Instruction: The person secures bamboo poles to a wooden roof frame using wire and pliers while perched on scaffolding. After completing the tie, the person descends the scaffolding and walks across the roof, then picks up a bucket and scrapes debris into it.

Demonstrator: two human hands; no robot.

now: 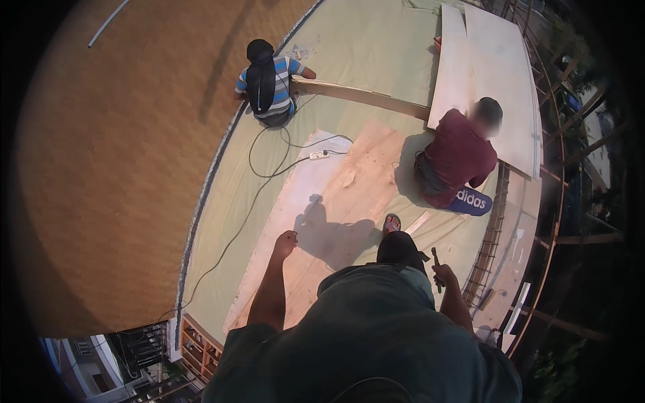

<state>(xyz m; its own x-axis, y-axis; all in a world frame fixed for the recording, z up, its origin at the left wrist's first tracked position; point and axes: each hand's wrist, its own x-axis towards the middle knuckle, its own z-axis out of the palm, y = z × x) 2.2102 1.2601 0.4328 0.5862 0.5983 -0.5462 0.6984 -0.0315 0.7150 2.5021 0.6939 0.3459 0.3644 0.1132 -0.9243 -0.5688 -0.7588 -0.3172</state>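
My left hand (287, 244) hangs over the plywood sheets (366, 158), with its fingers curled together. A small pale spot shows at the fingertips, too small to name. On the other side, my right hand (444, 275) is closed round a short dark hand tool (435, 256) held roughly upright, possibly a hammer; its exact kind does not show clearly. One of my feet, in a sandal (392, 221), rests beside the plywood, where my shadow falls.
A person in a striped shirt (275, 84) crouches by a long board (363, 94). Another in a maroon shirt (457, 158) bends beside large pale panels (497, 80). A power strip (319, 155) with a cable lies ahead. Rebar (492, 235) runs along the right; the deck edge (213, 171) drops left.
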